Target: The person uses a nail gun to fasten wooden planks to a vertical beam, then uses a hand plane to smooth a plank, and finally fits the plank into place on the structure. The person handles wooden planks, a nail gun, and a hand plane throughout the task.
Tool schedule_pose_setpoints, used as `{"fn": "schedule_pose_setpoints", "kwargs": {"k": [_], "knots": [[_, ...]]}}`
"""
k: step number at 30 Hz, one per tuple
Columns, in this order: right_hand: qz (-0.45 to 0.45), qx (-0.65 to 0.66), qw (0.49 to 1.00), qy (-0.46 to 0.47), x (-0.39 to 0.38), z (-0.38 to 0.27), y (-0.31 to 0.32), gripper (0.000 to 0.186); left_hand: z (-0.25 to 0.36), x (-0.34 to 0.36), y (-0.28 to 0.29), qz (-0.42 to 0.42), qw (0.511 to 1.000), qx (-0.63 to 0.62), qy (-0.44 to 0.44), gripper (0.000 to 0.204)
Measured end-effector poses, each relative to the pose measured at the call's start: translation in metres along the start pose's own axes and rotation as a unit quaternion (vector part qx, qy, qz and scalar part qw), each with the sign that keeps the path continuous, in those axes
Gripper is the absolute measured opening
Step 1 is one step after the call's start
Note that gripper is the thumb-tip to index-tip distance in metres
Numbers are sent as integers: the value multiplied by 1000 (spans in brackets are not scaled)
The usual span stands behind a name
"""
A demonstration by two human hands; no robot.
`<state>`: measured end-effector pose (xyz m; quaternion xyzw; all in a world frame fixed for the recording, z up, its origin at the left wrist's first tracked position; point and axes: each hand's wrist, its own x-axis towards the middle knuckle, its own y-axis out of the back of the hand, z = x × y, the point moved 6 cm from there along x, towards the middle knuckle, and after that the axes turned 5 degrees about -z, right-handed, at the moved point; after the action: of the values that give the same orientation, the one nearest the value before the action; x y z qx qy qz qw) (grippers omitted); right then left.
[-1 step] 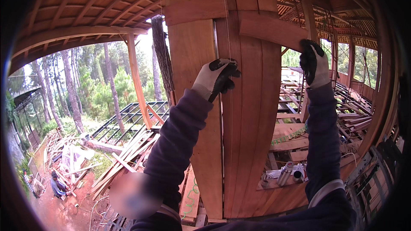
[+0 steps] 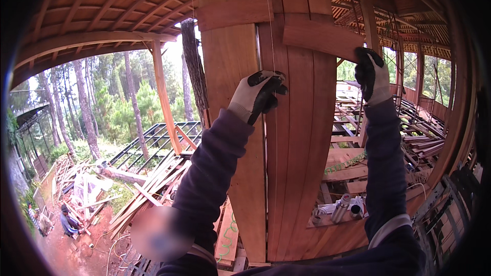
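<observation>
A tall panel of upright wooden planks (image 2: 302, 122) stands in front of me, with a paler wide board (image 2: 232, 51) on its left. My right hand (image 2: 372, 74), in a white and black glove, is closed on the right end of a short wooden board (image 2: 322, 37). That board lies tilted across the planks, its right end lower. My left hand (image 2: 258, 94), gloved alike, is closed in front of the panel, its fingertips at a thin string (image 2: 272, 36). The string runs up and down past the fingers, whose exact grip is partly hidden.
Another short board (image 2: 235, 14) crosses the panel at upper left. A steel flask (image 2: 340, 208) stands on a ledge at lower right, near a green coiled hose (image 2: 345, 163). Below left lie stacked planks (image 2: 148, 191), and a person (image 2: 70, 222) crouches on the ground.
My right hand and the short board have shifted slightly left, and the hand sits a little lower. My left hand has hardly moved.
</observation>
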<state>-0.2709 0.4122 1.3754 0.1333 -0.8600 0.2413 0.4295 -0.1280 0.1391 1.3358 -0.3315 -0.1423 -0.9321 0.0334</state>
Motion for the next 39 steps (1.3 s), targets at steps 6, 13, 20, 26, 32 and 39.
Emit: {"fn": "schedule_pose_setpoints", "kwargs": {"k": [6,13,20,26,32,39], "knots": [[-60,-21,998,-29,19,4,-62,22,6,-10,1,-63,996,-63,-31,36],[-100,-36,994,-14,53,2,-143,22,-2,9,18,-31,997,72,-14,27],[-139,-34,990,-15,81,9,-179,27,88,36,43,328,617,623,-353,49],[-167,16,985,-32,71,3,-185,33,79,71,61,334,577,643,-377,51],[-182,-80,980,-18,65,-4,-187,34,80,72,68,324,604,625,-375,47],[-138,-77,944,289,80,14,-154,31,82,71,63,328,601,621,-382,45]]}}
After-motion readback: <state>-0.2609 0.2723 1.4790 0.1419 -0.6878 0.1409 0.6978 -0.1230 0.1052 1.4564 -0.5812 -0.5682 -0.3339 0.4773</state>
